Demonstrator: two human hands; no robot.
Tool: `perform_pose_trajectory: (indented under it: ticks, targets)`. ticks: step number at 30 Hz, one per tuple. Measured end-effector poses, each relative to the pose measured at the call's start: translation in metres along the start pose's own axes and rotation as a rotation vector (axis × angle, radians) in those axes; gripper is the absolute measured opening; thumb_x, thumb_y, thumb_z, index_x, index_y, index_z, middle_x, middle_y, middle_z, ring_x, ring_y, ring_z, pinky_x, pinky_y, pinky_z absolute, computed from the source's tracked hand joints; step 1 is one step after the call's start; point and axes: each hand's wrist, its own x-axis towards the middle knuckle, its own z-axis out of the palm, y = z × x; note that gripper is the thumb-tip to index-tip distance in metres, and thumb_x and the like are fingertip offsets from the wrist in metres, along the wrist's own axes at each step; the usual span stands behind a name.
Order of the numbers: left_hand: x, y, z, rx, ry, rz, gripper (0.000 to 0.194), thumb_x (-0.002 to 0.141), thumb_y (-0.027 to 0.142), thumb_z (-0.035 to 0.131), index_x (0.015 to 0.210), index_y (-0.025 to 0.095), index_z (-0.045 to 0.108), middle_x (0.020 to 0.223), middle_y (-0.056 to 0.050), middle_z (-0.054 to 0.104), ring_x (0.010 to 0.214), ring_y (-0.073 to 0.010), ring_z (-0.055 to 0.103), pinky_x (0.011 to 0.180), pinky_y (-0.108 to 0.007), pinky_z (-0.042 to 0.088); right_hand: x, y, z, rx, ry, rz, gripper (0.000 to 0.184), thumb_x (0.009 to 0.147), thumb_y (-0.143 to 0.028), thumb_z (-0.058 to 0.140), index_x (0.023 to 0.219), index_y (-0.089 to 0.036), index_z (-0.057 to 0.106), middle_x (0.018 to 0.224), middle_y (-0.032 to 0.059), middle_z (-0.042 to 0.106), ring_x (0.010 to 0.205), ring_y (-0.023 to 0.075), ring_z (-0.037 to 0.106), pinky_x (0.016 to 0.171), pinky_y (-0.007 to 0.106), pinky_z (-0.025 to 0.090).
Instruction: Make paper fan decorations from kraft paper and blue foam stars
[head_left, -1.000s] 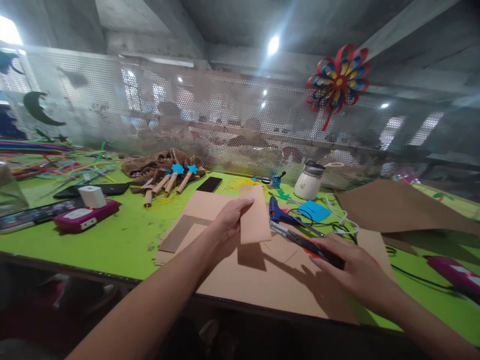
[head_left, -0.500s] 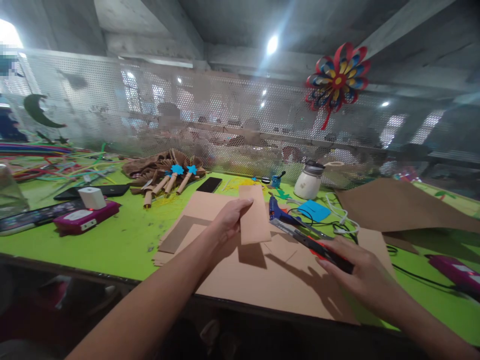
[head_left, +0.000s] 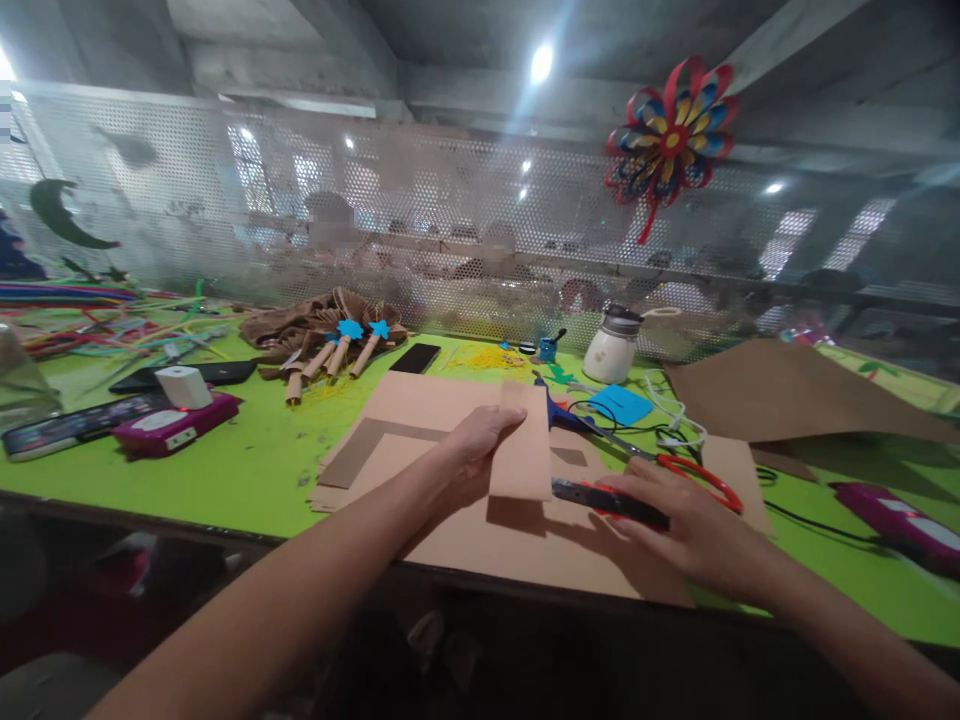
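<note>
My left hand pinches a folded rectangle of brown kraft card, thumb on top, held above larger sheets of brown card. My right hand is closed round a black-and-red utility knife. The knife points left, its tip close by the lower right edge of the held card; whether they touch I cannot tell. Just behind that hand are scissors with red handles. A blue glue gun lies beyond the card, partly hidden by it.
Behind are a white jar, blue paper, a black phone and paper fans with blue stars. Purple power strips flank the work, with cables at right. A large brown sheet lies right. A perforated screen stands behind.
My right hand has swung the utility knife down and left, bringing its tip near the card's lower edge. The card in my left hand has shifted slightly right. The scissors' red handles now show.
</note>
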Motion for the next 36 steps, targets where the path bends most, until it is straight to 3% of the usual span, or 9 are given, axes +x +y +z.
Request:
perform_pose_trajectory:
  ticks: [4, 9, 15, 19, 22, 25, 27, 29, 36]
  targets:
    - [-0.002, -0.018, 0.013, 0.088, 0.062, -0.061, 0.013, 0.070, 0.018, 0.061, 0.080, 0.009, 0.060, 0.071, -0.011, 0.068, 0.066, -0.0231, 0.065, 0.064, -0.035, 0.051, -0.008, 0.003, -0.005, 0.031, -0.086, -0.051, 0.026, 0.086, -0.030, 0.048, 0.108, -0.027, 0.061, 0.095, 0.0058, 0.057, 0.085, 0.0179, 0.056, 0.076, 0.030, 0.046]
    - [-0.012, -0.016, 0.027, 0.370, 0.099, 0.052, 0.023, 0.063, 0.010, 0.062, 0.086, 0.013, 0.062, 0.082, -0.008, 0.070, 0.076, -0.0236, 0.065, 0.065, -0.030, 0.049, -0.025, 0.011, -0.005, 0.047, -0.141, -0.057, 0.028, 0.085, -0.029, 0.049, 0.110, -0.025, 0.060, 0.094, 0.0069, 0.055, 0.085, 0.0187, 0.054, 0.075, 0.031, 0.046]
    - [-0.018, -0.013, 0.023, 0.790, 0.190, 0.091, 0.025, 0.058, 0.018, 0.067, 0.083, 0.014, 0.062, 0.083, -0.008, 0.067, 0.078, -0.0251, 0.062, 0.060, -0.027, 0.046, -0.040, 0.016, 0.000, 0.116, -0.194, -0.037, 0.031, 0.087, -0.030, 0.046, 0.116, -0.028, 0.056, 0.101, 0.0062, 0.054, 0.093, 0.0196, 0.054, 0.083, 0.033, 0.044]
    - [-0.022, -0.010, 0.013, 1.140, 0.293, 0.170, 0.062, 0.057, 0.029, 0.071, 0.114, 0.011, 0.052, 0.090, -0.011, 0.063, 0.080, -0.0256, 0.060, 0.064, -0.031, 0.047, -0.040, 0.016, 0.005, 0.120, -0.219, -0.040, 0.033, 0.087, -0.031, 0.046, 0.119, -0.028, 0.054, 0.105, 0.0071, 0.052, 0.096, 0.0207, 0.053, 0.085, 0.035, 0.043]
    - [-0.031, -0.005, 0.009, 1.410, 0.311, 0.412, 0.078, 0.062, 0.026, 0.069, 0.131, 0.011, 0.036, 0.107, -0.015, 0.056, 0.092, -0.0255, 0.055, 0.078, -0.035, 0.045, -0.036, 0.017, 0.005, 0.108, -0.243, -0.042, 0.033, 0.088, -0.035, 0.044, 0.119, -0.027, 0.054, 0.104, 0.0077, 0.052, 0.094, 0.0208, 0.053, 0.083, 0.035, 0.043]
    - [-0.045, -0.003, 0.009, 1.593, 0.059, 0.711, 0.040, 0.076, 0.024, 0.058, 0.115, 0.014, 0.053, 0.113, -0.014, 0.052, 0.103, -0.0239, 0.049, 0.090, -0.035, 0.039, -0.035, 0.020, 0.006, 0.102, -0.270, -0.053, 0.033, 0.089, -0.036, 0.042, 0.119, -0.028, 0.052, 0.104, 0.0075, 0.051, 0.094, 0.0207, 0.053, 0.083, 0.035, 0.044]
    - [-0.054, -0.006, 0.011, 1.619, -0.235, 0.763, 0.020, 0.084, 0.024, 0.049, 0.097, 0.016, 0.061, 0.103, -0.011, 0.057, 0.099, -0.0212, 0.051, 0.089, -0.033, 0.038, -0.036, 0.022, 0.007, 0.098, -0.284, -0.057, 0.034, 0.090, -0.036, 0.041, 0.122, -0.030, 0.050, 0.107, 0.0072, 0.051, 0.096, 0.0210, 0.052, 0.084, 0.035, 0.043]
    - [-0.061, -0.009, 0.012, 1.597, -0.443, 0.750, 0.022, 0.088, 0.023, 0.042, 0.088, 0.017, 0.063, 0.096, -0.010, 0.060, 0.095, -0.0196, 0.053, 0.087, -0.032, 0.039, -0.037, 0.023, 0.007, 0.088, -0.283, -0.055, 0.037, 0.090, -0.035, 0.041, 0.127, -0.033, 0.045, 0.112, 0.0073, 0.050, 0.100, 0.0218, 0.052, 0.085, 0.036, 0.042]
    - [-0.061, -0.008, 0.008, 1.449, -0.456, 0.657, 0.025, 0.090, 0.024, 0.041, 0.096, 0.014, 0.064, 0.102, -0.012, 0.060, 0.100, -0.0185, 0.052, 0.090, -0.029, 0.038, -0.032, 0.010, 0.007, 0.100, -0.265, -0.103, 0.035, 0.090, -0.036, 0.041, 0.123, -0.030, 0.050, 0.101, 0.0065, 0.054, 0.089, 0.0197, 0.054, 0.078, 0.032, 0.043]
